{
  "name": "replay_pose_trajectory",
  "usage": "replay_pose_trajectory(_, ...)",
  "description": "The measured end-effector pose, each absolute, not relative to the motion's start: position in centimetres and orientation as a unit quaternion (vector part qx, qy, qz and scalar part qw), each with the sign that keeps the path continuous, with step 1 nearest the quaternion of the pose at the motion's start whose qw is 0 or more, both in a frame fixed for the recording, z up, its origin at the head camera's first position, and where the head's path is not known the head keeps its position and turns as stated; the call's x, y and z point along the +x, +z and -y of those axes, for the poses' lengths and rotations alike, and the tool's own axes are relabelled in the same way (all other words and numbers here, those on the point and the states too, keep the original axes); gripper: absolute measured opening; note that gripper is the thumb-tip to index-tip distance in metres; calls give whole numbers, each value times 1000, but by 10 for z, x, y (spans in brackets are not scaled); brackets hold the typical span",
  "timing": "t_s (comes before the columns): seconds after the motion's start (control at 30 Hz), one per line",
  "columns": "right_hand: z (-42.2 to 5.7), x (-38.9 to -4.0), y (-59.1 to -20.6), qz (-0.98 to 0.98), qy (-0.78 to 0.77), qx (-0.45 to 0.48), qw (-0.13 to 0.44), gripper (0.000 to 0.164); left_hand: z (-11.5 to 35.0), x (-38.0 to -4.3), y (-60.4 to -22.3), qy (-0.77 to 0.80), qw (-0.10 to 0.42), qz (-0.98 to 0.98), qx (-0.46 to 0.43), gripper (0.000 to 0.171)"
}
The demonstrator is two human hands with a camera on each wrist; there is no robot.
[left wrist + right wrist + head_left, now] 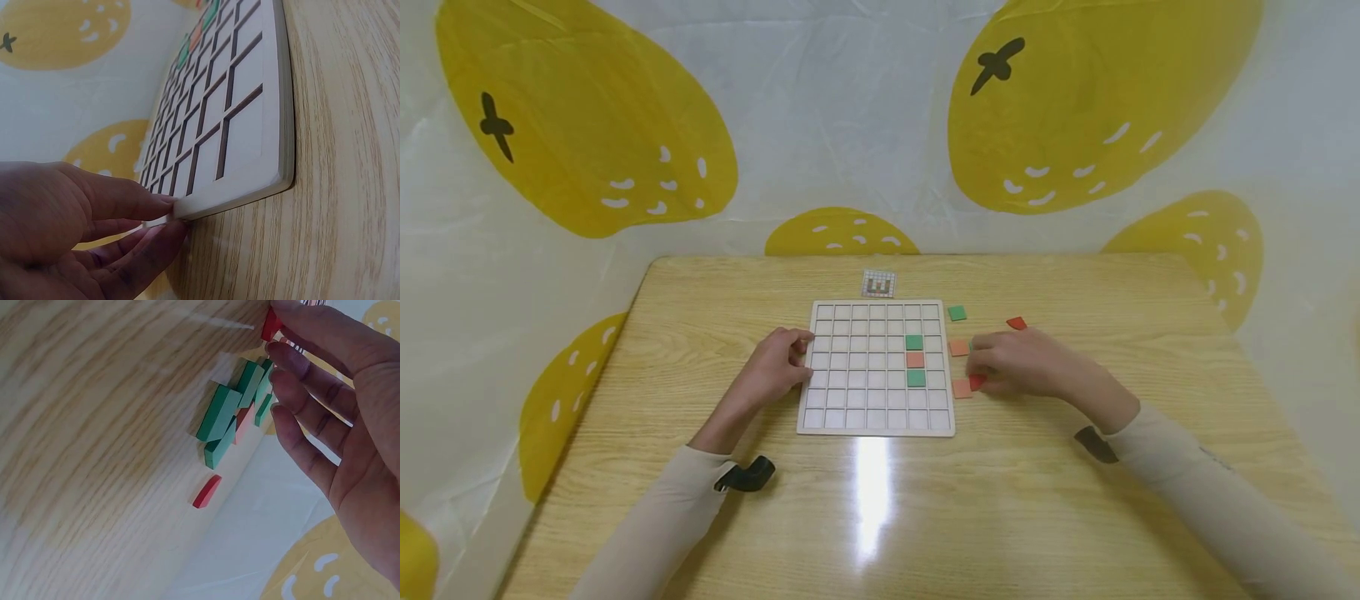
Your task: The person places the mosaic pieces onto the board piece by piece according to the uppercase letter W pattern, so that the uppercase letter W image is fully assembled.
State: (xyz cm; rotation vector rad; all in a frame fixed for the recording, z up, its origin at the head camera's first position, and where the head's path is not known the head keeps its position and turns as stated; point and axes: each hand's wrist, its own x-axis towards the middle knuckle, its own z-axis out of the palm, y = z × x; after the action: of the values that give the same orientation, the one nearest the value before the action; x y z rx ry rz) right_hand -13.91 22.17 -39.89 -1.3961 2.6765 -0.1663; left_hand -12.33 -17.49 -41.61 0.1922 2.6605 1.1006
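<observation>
A white square grid board [867,423] lies on the table. A green tile [913,342], an orange tile [914,360] and another green tile [916,378] sit in one column toward its right. My left hand [775,367] holds the board's left edge; in the left wrist view the thumb [134,199] is at the rim, fingertips close beside it. Right of the board, my right hand [1026,362] pinches a red piece [270,325] between thumb and fingertips. Several green tiles [219,412] lie on the table near that hand, mostly hidden by it in the head view.
Beyond the board lies a small pattern card [878,283]. Beside the board's right edge are a loose green tile [957,312] and two orange tiles [962,389]. Another red piece [1017,322] lies farther right. A curtain with yellow fruit prints [1105,100] hangs behind the table.
</observation>
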Motion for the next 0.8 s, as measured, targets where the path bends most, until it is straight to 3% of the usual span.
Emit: replay_pose_trajectory(0.8,-222,-151,-398,-878,-103,-461,74,14,175,-123,-416,370,122,-918,69,56)
